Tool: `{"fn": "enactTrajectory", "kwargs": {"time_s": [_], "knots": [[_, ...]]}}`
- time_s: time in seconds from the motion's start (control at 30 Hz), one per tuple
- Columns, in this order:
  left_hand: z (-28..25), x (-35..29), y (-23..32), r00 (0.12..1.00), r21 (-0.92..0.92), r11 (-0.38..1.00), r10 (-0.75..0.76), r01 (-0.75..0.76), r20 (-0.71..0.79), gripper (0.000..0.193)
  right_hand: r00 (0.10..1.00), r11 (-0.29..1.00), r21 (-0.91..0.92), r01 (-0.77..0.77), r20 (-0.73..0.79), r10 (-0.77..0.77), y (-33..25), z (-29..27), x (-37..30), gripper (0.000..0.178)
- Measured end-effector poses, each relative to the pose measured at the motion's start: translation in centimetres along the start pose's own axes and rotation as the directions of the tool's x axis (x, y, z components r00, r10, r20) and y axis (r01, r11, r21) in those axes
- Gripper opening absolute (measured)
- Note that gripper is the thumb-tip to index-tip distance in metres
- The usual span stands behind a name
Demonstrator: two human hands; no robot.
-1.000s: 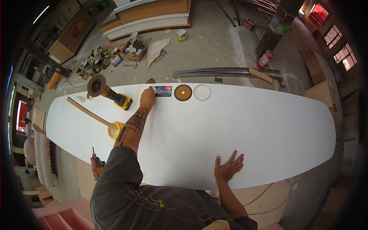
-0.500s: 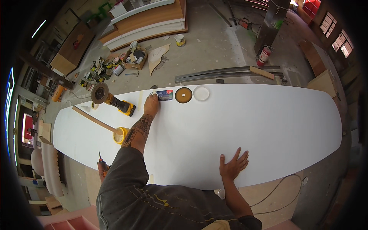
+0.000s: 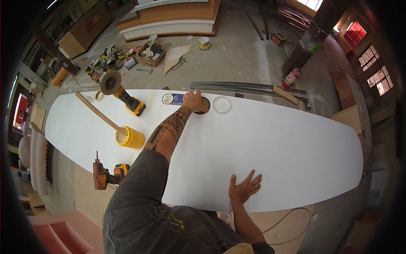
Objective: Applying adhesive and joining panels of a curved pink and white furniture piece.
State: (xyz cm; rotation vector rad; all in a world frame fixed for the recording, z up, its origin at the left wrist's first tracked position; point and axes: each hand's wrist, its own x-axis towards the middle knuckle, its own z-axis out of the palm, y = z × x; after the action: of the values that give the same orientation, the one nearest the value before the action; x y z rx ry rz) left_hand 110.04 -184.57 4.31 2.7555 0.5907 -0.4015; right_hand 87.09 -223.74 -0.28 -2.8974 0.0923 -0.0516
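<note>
My left hand (image 3: 194, 102) reaches to the far edge of the white board (image 3: 253, 144). Its fingers and thumb close round a brown disc with a dark rim (image 3: 205, 104), partly hidden under the hand. Just left of it lies a flat blue package (image 3: 177, 99) with a pale round area at one end. A shallow white round lid or dish (image 3: 221, 104) rests to its right. My right hand (image 3: 245, 189) lies flat near the board's front edge, fingers spread, holding nothing.
Left on the board stand a cordless angle grinder (image 3: 122, 94), a yellow tub (image 3: 133, 138) and a wooden stick (image 3: 99, 112) leaning in it. A cordless drill (image 3: 105, 174) is at the near left. Beyond the board lie metal bars (image 3: 237, 86), cans and a cardboard box (image 3: 152, 55).
My left hand has moved right, from the blue package to the brown disc, uncovering the package's left end. My right hand stays flat on the board. The view has shifted slightly.
</note>
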Motion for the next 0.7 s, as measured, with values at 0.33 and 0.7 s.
{"fn": "enactTrajectory", "kwargs": {"time_s": [0.33,0.7], "knots": [[2.3,-0.5,0.0,0.988,-0.167,0.978,-0.135,0.122,-0.072,0.105,1.000,1.000,0.022,0.001,-0.025,0.000,0.5,-0.3,0.2,0.102],[1.6,-1.1,0.5,0.966,-0.147,0.959,-0.252,0.242,-0.052,0.134,1.000,0.998,0.066,-0.003,0.021,0.002,0.2,-0.8,0.0,0.103]]}}
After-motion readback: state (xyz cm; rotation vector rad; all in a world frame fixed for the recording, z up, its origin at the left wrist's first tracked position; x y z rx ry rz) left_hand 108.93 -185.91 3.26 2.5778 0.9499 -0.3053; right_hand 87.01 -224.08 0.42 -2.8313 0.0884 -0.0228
